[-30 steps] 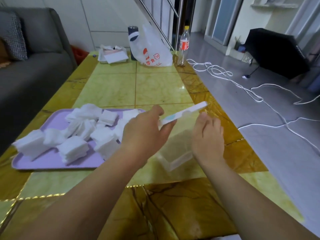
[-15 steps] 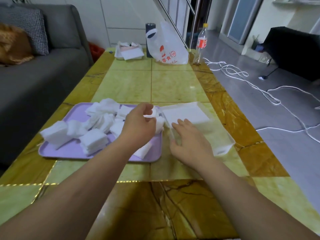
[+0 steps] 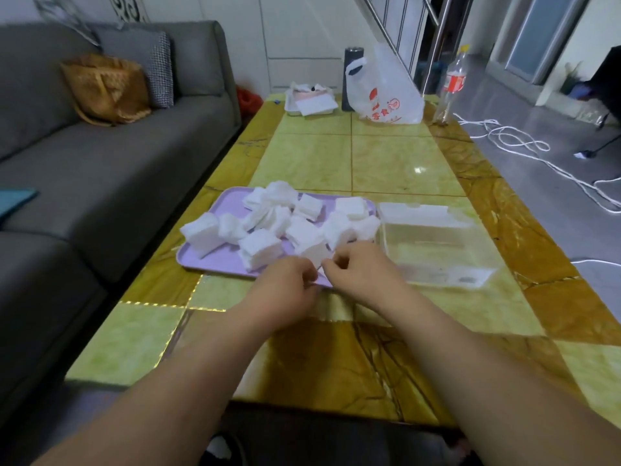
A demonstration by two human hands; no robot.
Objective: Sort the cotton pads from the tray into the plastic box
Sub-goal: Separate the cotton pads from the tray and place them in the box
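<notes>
My left hand (image 3: 285,284) and right hand (image 3: 360,268) meet at the near edge of the tray (image 3: 215,261), curled fingers pinching one pad (image 3: 315,255). More pads (image 3: 260,249) fill the tray; the clear box (image 3: 443,274) sits open just right of it.

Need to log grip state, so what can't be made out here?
Head view: whether the left hand or right hand pinches a cotton pad; their curled fingers hide it.
Head view: pad count per stack on the tray; blurred.
Head view: plastic bag's print; too small.
</notes>
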